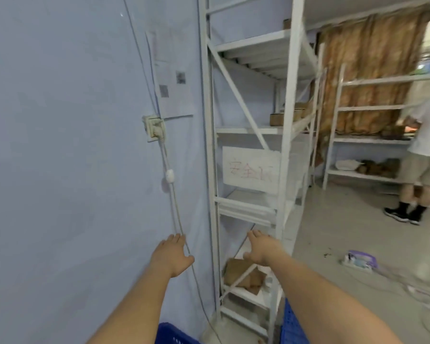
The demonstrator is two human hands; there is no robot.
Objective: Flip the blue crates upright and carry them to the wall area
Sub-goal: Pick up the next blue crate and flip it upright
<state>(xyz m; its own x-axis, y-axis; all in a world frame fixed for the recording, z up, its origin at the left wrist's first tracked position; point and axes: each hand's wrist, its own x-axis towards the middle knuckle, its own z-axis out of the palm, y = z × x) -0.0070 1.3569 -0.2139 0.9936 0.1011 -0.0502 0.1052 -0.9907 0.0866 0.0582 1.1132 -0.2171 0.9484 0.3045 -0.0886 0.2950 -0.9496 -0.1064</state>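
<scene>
Both my arms reach forward with nothing in them. My left hand (172,254) hovers in front of the pale blue wall (60,170), fingers straight. My right hand (261,247) is stretched toward the white metal rack (286,145), fingers relaxed. Two blue crates show only as slivers at the bottom edge: one blue crate (171,333) lies between my forearms by the wall, and another blue crate (292,326) stands partly hidden behind my right forearm beside the rack's foot. Whether either is upright cannot be told.
A grey cable (176,219) runs down the wall from a socket (154,127). Cardboard (243,274) lies on the rack's low shelf. A person (422,157) stands at a second rack (365,140) far right. A purple packet (360,260) and wires lie on the floor.
</scene>
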